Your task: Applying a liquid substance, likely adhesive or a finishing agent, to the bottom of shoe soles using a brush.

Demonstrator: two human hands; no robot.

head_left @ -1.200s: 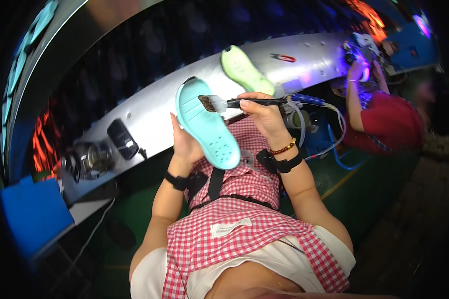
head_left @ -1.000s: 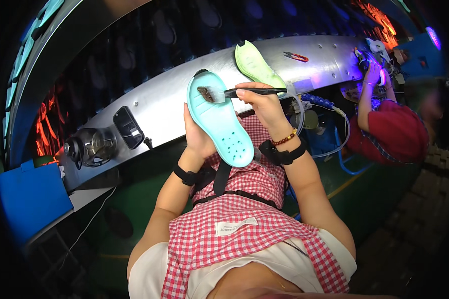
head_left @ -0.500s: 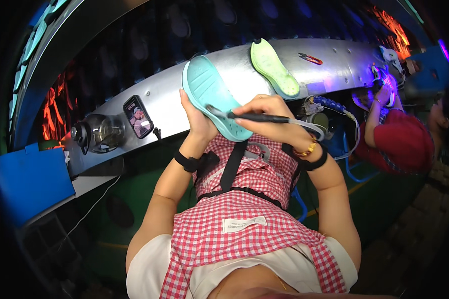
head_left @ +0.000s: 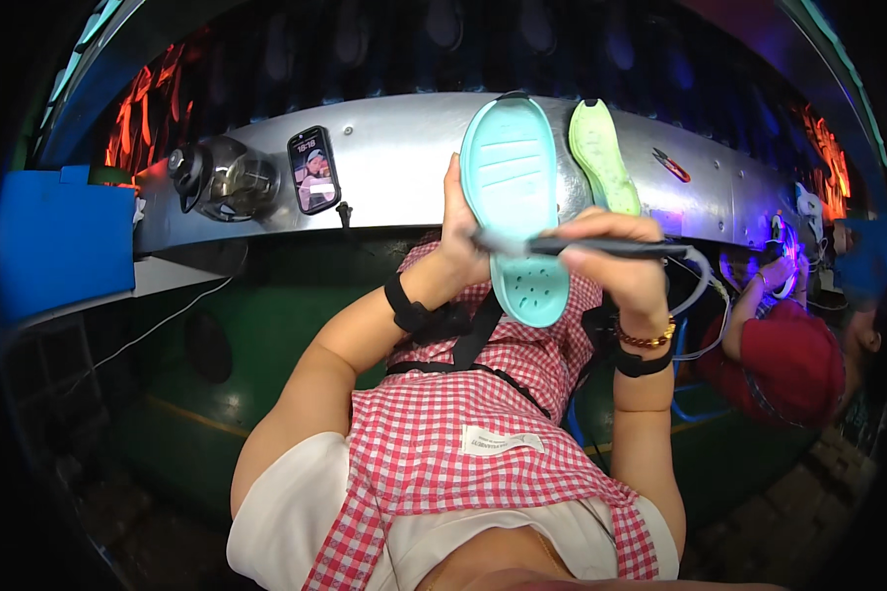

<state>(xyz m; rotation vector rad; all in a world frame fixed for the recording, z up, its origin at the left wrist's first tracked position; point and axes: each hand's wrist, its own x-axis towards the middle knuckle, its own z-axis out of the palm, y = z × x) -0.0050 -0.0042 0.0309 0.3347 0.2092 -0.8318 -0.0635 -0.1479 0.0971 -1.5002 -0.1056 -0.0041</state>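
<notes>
A turquoise shoe sole (head_left: 511,153) is held up at the near edge of the metal bench, its wide end pointing away and its holed end toward my apron. My left hand (head_left: 462,225) grips it along the left edge. In my right hand (head_left: 621,268) is a black-handled brush (head_left: 596,247) with a pale tube running from its back end. The brush lies across the sole's narrow middle, its tip blurred by motion near my left fingers. Whether the tip touches the sole, I cannot tell. A light green shoe sole (head_left: 598,153) rests on the bench just beyond my right hand.
On the metal bench (head_left: 404,177) stand a dark clear jug (head_left: 237,180) and a phone (head_left: 312,177) to the left. Red-handled snips (head_left: 671,165) lie right of the green sole. At far right sits a co-worker in red (head_left: 788,360). A blue box (head_left: 64,241) borders the left.
The turquoise sole has turned straighter, and its holed end now shows. The brush has swung level and its tip has crossed to the sole's left edge. My view has shifted too.
</notes>
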